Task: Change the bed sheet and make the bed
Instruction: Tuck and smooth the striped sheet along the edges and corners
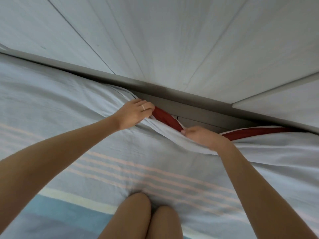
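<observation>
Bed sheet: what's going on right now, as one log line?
left hand: grips bed sheet edge | right hand: grips bed sheet beside red band | knees: on bed sheet

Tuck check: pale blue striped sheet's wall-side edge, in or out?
Out: left hand, right hand grip the pale blue striped sheet edge; dark red band beneath exposed.

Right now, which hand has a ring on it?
The left hand, with a thin band on one finger; the right hand wears none. Both grip the sheet.
</observation>
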Motion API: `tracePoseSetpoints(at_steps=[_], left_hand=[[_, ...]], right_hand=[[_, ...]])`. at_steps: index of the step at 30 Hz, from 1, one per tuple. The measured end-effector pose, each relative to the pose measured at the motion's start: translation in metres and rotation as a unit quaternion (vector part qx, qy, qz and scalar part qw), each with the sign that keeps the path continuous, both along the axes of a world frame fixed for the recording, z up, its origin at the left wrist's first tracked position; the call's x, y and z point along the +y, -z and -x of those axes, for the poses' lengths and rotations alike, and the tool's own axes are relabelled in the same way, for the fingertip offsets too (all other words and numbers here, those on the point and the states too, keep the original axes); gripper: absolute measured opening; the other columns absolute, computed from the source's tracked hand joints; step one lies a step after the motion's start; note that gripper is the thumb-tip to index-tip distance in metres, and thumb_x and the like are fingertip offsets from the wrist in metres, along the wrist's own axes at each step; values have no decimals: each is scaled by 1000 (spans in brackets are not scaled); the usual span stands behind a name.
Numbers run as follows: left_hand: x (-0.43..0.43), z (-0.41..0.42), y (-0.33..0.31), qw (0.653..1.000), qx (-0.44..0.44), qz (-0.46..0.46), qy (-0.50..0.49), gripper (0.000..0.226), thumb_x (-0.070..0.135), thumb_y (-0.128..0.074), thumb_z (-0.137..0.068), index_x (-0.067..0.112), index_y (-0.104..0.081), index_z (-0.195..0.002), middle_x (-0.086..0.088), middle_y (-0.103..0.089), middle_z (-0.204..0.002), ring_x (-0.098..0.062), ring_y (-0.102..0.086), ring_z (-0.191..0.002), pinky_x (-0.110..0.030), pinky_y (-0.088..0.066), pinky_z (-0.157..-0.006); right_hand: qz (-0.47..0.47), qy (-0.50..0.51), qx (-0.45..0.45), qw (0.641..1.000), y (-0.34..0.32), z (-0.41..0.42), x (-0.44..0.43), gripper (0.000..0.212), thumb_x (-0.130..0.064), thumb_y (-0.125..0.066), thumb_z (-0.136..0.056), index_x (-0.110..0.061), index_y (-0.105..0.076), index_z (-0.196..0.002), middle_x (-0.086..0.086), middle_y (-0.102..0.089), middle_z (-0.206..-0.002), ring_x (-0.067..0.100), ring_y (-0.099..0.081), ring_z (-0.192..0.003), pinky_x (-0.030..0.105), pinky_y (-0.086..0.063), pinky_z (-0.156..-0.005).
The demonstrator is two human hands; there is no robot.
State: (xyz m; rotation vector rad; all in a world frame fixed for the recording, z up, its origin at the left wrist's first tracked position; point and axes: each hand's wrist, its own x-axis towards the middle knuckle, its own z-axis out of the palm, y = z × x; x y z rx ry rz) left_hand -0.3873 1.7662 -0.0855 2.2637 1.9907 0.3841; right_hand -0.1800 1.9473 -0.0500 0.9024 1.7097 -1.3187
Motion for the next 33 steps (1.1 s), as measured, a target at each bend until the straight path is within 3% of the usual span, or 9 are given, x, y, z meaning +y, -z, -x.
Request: tracePoseSetpoints(at_steps=[3,7,10,15,20,22,25,28,33], left_hand=[[-22,-4,6,1000,-2,-24,5,19,-7,-51,-77,10,-52,-86,-13,-62,-104,-25,-54,-91,-33,-43,-81],[-41,-10,13,1000,-5,-9,-3,7,3,-51,-88,9,-54,-86,-14,-66,-110,-30,-63,-95,-38,-44,-90],[-49,-14,14,998,-46,18,-35,11,9,-45,-91,12,-55,-94,-11,-64,-121,-26,-59,-107,-39,-40,-101],[-30,-15,4,985,-90,85,-122,28,18,-42,-95,14,-56,-118,-7,-57,-131,-27,-60,-108,-39,-48,-88],[9,-11,-6,952,-70,242,-176,41,33,-58,-91,25,-53,-132,1,-49,-135,-23,-38,-127,-39,-25,-105],[24,-5,-11,942,-67,283,-168,34,36,-58,-90,26,-55,-123,3,-49,-130,-18,-35,-127,-38,-16,-108],[40,4,-18,921,-151,323,-159,17,33,-55,-93,23,-54,-107,6,-58,-109,-15,-53,-102,-30,-33,-94],[58,6,-23,905,-195,338,-167,10,28,-53,-95,25,-46,-101,3,-62,-93,-8,-51,-70,-25,-36,-64],[79,0,-12,892,-162,388,-168,20,26,-43,-98,22,-50,-116,-3,-59,-104,-20,-54,-92,-34,-42,-81]], right_hand=[[-28,-105,59,992,1,0,-10,12,-35,-64,-87,-33,-68,-98,-10,-58,-108,12,-56,-109,25,-42,-94],[-52,-157,46,985,-6,0,-14,42,-42,-68,-84,-33,-59,-124,3,-36,-125,19,-46,-111,20,-28,-90],[-41,-176,46,982,-6,1,-15,42,-43,-66,-86,-30,-60,-125,7,-33,-131,20,-46,-110,21,-29,-91],[-52,-201,44,977,1,7,-14,28,-41,-64,-87,-18,-65,-102,5,-40,-116,13,-46,-86,23,-36,-67],[-8,-131,70,989,2,1,-4,25,-40,-54,-94,-18,-61,-105,3,-62,-108,18,-59,-93,36,-49,-88],[15,-59,74,995,-1,-3,1,18,-36,-51,-97,-22,-60,-104,-3,-64,-98,14,-59,-86,28,-48,-82],[29,27,77,996,-3,-9,6,18,-37,-50,-97,-22,-57,-88,2,-58,-80,14,-52,-69,31,-43,-70],[51,95,68,992,3,-13,13,29,-44,-52,-95,-16,-59,-100,13,-66,-101,29,-64,-91,48,-50,-92],[81,102,24,991,11,-1,11,28,-44,-47,-97,-23,-53,-115,-1,-61,-113,19,-60,-104,38,-48,-96]])
